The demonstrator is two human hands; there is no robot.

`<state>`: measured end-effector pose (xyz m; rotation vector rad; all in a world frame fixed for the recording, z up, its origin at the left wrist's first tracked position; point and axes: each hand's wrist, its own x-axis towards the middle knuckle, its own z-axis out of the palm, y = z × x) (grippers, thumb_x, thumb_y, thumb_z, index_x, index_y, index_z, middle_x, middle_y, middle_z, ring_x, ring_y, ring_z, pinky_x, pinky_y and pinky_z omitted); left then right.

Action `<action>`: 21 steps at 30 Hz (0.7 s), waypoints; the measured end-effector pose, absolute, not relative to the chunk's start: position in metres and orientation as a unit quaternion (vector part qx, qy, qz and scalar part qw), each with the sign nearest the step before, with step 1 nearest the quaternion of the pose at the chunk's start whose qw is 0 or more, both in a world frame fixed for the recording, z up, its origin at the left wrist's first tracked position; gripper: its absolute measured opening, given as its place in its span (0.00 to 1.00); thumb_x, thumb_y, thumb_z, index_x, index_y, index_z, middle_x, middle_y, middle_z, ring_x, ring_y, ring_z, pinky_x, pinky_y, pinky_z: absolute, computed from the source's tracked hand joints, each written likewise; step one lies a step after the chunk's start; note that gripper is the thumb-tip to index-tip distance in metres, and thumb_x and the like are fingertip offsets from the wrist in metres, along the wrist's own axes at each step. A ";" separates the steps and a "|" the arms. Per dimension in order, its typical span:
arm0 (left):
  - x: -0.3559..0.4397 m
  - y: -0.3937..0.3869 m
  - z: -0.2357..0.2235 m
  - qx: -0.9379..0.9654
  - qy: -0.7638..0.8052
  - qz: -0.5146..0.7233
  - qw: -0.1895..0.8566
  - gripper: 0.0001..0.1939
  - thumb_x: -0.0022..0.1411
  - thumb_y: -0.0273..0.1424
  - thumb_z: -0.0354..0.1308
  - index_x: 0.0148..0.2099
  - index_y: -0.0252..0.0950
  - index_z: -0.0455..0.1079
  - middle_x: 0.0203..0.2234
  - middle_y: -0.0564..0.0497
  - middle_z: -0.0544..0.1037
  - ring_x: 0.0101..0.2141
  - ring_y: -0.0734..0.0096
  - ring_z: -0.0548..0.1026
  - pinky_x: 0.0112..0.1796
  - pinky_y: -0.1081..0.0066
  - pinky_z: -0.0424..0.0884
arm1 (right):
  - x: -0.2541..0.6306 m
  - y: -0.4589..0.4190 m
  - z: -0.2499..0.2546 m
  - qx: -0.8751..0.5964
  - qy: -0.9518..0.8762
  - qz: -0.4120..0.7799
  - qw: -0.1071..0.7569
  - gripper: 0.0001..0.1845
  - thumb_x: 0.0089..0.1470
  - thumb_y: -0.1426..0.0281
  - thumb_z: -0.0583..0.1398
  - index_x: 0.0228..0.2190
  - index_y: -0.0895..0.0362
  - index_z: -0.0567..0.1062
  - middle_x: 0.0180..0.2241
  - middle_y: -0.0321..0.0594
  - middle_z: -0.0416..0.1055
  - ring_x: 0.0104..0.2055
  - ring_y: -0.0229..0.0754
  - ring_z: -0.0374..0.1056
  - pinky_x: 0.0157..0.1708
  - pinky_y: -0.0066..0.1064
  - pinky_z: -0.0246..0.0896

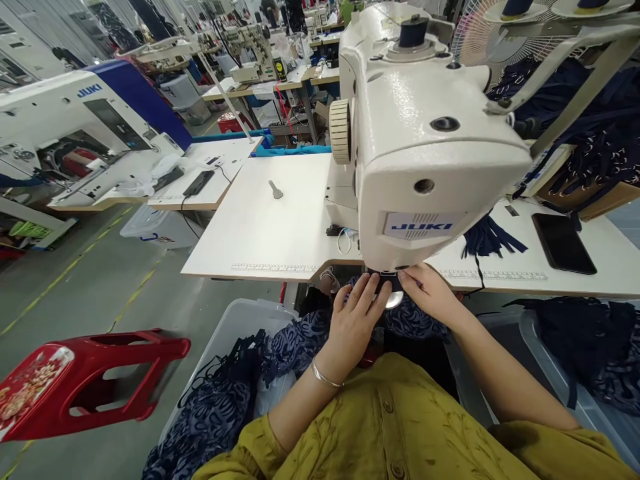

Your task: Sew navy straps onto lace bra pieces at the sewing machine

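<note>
- Clock centre is the needle area, 12 straight ahead: the small dark fabric piece [384,288] sits right there, under the front of the white JUKI sewing machine [435,187], just above a shiny metal plate [394,300].
- Our left hand [354,313] comes in from about 7, fingers slightly fanned, tips resting on the piece. The thumb side is hidden, so we can't tell if it's pinching or just pressing.
- Our right hand [431,292] comes in from 4, thumb and fingertips at the other edge. Can't tell whether those close around the cloth either.
- Doing this well, imo: light, even pressure from both sides so the piece lies flat, and let the machine do the pulling.
- The tips look really near the needle area, so we'd want them off to 9 and 3.
- The patterned cloth [217,407] heaped toward 8 could drag, so we'd give it slack.
- The navy fringe [493,237] at 2 is best left well away from our work.
</note>
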<state>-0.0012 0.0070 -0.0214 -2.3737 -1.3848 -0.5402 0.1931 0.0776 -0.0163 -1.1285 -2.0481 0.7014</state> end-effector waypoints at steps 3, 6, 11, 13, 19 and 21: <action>-0.002 0.007 -0.022 -0.836 -0.488 -0.193 0.162 0.23 0.70 0.25 0.42 0.65 0.41 0.58 0.62 0.50 0.64 0.62 0.65 0.61 0.55 0.61 0.58 | 0.193 0.077 -0.017 -0.437 -0.788 0.272 0.340 0.18 0.64 0.63 0.48 0.28 0.53 0.72 0.27 0.42 0.65 0.45 0.50 0.67 0.49 0.42 0.64; -0.002 0.007 -0.022 -0.831 -0.492 -0.208 0.155 0.23 0.69 0.23 0.44 0.64 0.40 0.60 0.61 0.47 0.66 0.61 0.63 0.62 0.55 0.61 0.58 | 0.193 0.077 -0.017 -0.431 -0.789 0.273 0.343 0.18 0.65 0.62 0.48 0.30 0.52 0.73 0.28 0.42 0.66 0.46 0.50 0.67 0.49 0.43 0.65; -0.003 0.009 -0.025 -0.822 -0.492 -0.244 0.154 0.23 0.67 0.20 0.46 0.61 0.39 0.64 0.58 0.43 0.69 0.59 0.60 0.64 0.55 0.59 0.58 | 0.191 0.076 -0.015 -0.424 -0.788 0.276 0.350 0.19 0.65 0.61 0.46 0.34 0.52 0.74 0.32 0.43 0.69 0.47 0.50 0.67 0.49 0.43 0.65; -0.003 0.010 -0.026 -0.818 -0.494 -0.252 0.152 0.22 0.66 0.20 0.47 0.60 0.38 0.65 0.57 0.41 0.70 0.59 0.59 0.65 0.55 0.58 0.59 | 0.191 0.075 -0.013 -0.424 -0.789 0.278 0.347 0.20 0.65 0.61 0.46 0.35 0.51 0.75 0.32 0.44 0.69 0.46 0.50 0.67 0.49 0.43 0.65; -0.001 0.010 -0.027 -0.818 -0.497 -0.254 0.136 0.23 0.66 0.19 0.47 0.60 0.38 0.64 0.57 0.40 0.69 0.60 0.57 0.63 0.55 0.57 0.59 | 0.190 0.073 -0.011 -0.417 -0.787 0.295 0.346 0.19 0.66 0.62 0.45 0.43 0.51 0.73 0.40 0.46 0.69 0.50 0.50 0.66 0.49 0.43 0.65; 0.000 0.009 -0.027 -0.821 -0.497 -0.249 0.132 0.23 0.66 0.19 0.47 0.61 0.38 0.63 0.58 0.40 0.68 0.60 0.57 0.62 0.55 0.57 0.59 | 0.189 0.072 -0.011 -0.412 -0.783 0.298 0.357 0.18 0.66 0.63 0.45 0.45 0.52 0.72 0.44 0.46 0.67 0.52 0.50 0.64 0.51 0.44 0.64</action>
